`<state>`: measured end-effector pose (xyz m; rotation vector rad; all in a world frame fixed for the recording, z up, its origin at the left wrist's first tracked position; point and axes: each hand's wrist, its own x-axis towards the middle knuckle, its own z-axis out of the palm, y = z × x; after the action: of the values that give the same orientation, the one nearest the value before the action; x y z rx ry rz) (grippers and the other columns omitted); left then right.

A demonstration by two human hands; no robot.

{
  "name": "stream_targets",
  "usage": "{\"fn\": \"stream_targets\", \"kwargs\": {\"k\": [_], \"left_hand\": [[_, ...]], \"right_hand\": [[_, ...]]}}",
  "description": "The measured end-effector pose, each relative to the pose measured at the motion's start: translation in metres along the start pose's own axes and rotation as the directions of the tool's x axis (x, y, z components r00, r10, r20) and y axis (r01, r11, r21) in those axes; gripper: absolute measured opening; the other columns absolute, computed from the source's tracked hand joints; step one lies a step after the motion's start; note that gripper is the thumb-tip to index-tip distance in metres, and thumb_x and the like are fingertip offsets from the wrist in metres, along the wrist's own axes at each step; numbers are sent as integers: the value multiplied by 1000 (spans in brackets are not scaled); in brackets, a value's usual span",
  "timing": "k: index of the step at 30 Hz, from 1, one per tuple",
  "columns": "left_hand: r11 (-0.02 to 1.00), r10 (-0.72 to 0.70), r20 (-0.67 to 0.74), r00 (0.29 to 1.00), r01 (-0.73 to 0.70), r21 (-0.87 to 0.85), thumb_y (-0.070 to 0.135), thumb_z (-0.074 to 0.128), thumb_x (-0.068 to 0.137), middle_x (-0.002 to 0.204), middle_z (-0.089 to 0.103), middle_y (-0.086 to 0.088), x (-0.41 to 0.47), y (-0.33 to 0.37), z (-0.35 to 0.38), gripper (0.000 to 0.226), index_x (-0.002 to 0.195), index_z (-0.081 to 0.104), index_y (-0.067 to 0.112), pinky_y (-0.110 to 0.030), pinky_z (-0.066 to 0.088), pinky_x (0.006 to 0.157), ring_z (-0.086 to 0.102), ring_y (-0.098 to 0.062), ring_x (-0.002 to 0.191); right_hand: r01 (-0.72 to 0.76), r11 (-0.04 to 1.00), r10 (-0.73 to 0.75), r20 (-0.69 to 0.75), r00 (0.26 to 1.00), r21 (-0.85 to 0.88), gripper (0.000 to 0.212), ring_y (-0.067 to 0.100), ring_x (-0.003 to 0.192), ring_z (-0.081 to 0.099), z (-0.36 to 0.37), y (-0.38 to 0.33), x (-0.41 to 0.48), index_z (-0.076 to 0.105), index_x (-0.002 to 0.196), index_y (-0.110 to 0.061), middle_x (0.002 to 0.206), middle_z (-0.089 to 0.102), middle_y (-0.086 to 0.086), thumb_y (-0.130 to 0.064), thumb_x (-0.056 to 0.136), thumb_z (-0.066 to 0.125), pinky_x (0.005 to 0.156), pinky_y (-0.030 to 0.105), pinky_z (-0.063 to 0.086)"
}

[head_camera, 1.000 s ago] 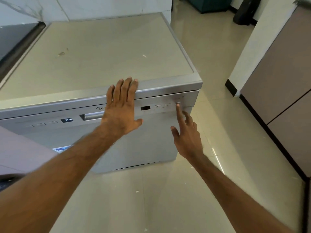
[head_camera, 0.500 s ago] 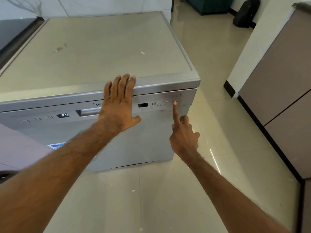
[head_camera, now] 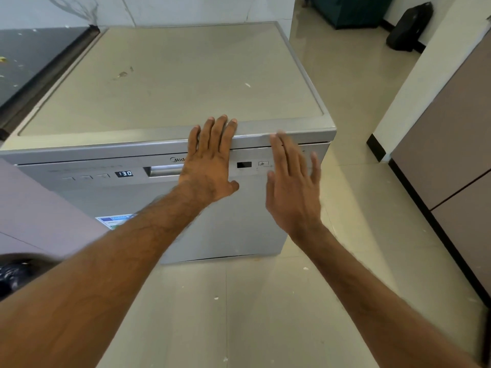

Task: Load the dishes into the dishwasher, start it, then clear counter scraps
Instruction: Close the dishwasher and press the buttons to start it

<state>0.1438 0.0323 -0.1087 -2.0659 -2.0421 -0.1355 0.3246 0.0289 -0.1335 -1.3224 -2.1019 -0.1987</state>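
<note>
- Head view: a person stands over a silver dishwasher (head_camera: 164, 83) on a tiled floor (head_camera: 265, 301), its door closed, both hands at the front.
- The left hand (head_camera: 210, 160) lies flat and open on the upper door, straight fingers reaching over the top edge, just right of the handle recess (head_camera: 164, 171).
- The right hand (head_camera: 292, 187) is open and spread in front of the right-hand buttons (head_camera: 263, 163). It is blurred, so contact cannot be judged.
- A small display (head_camera: 123, 173) on the left of the panel reads 1:30, which looks like a set cycle time. Loading appears done and starting is the step in hand.
- To do it well, press the door evenly with the flat palm so the latch seats, and confirm the cycle runs before walking off.
- Lift the right hand straight away from the panel, since a stray brush could change or pause the programme.
- Scraps (head_camera: 2, 59) dot the dark tabletop (head_camera: 34, 57) at left, and a smear (head_camera: 122, 74) marks the machine's top, both left for clearing.
</note>
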Motion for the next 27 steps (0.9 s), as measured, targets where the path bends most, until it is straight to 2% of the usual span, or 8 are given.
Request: {"fn": "stream_targets", "kwargs": {"k": [3,6,12,16,19,21,25,27], "left_hand": [[1000,-7,7,1000,7,3,54,74,72,164,-9,-7,0,0,0,126,156,-12,15,-46,-6,122,-9,-29,151],[1000,-7,10,1000,7,-14,58,71,75,165,-9,-7,0,1,0,124,156,-11,15,-47,-6,122,-10,-28,152],[999,-17,48,999,18,-28,61,71,76,165,-12,-7,-2,3,-6,126,155,-15,15,-47,-7,123,-13,-28,152],[998,-8,90,996,13,-57,60,67,80,165,-15,-6,-5,2,-13,121,155,-16,15,-45,-8,123,-16,-26,151],[994,41,141,989,-27,-105,49,66,86,165,-17,-2,-8,-7,-26,112,156,-15,16,-40,-6,124,-15,-20,152],[995,37,187,982,-19,-99,36,66,88,164,-18,1,-15,-26,-36,107,156,-15,17,-37,-3,124,-13,-17,152],[980,-108,235,966,143,-139,13,64,83,165,-14,5,-44,-85,-46,106,158,-10,23,-33,1,124,-8,-14,152],[975,-124,246,961,164,-149,5,61,81,165,-12,6,-53,-103,-47,105,158,-8,25,-33,0,123,-6,-14,153]], "right_hand": [[38,999,-29,232,972,-32,95,20,154,-4,-4,-24,35,-5,158,-13,167,-5,5,-11,88,59,121,57,-1],[79,993,-36,408,912,-88,105,23,152,-16,3,-39,51,-12,156,-11,165,-15,7,-30,88,66,121,51,-10],[85,993,-40,442,896,-82,116,23,151,-17,3,-38,52,-14,156,-12,165,-16,6,-43,84,71,121,42,-12],[54,995,-5,480,877,-88,116,23,152,-17,-2,-46,53,-13,157,-11,165,-16,7,-46,84,70,122,41,-10],[16,996,32,543,839,-84,110,25,152,-15,-15,-57,60,-11,157,-8,165,-16,10,-41,86,67,124,41,-7],[69,995,-17,593,805,-65,106,24,152,-14,-22,-71,64,-12,156,-6,165,-15,11,-32,87,65,124,41,-6],[127,992,-114,615,781,22,97,23,153,-9,-17,-100,72,-8,157,-6,165,-12,9,-26,89,59,124,38,-4],[135,990,-122,609,784,25,96,23,153,-9,-13,-106,74,-7,157,-5,166,-11,9,-26,90,58,124,37,-4]]}}
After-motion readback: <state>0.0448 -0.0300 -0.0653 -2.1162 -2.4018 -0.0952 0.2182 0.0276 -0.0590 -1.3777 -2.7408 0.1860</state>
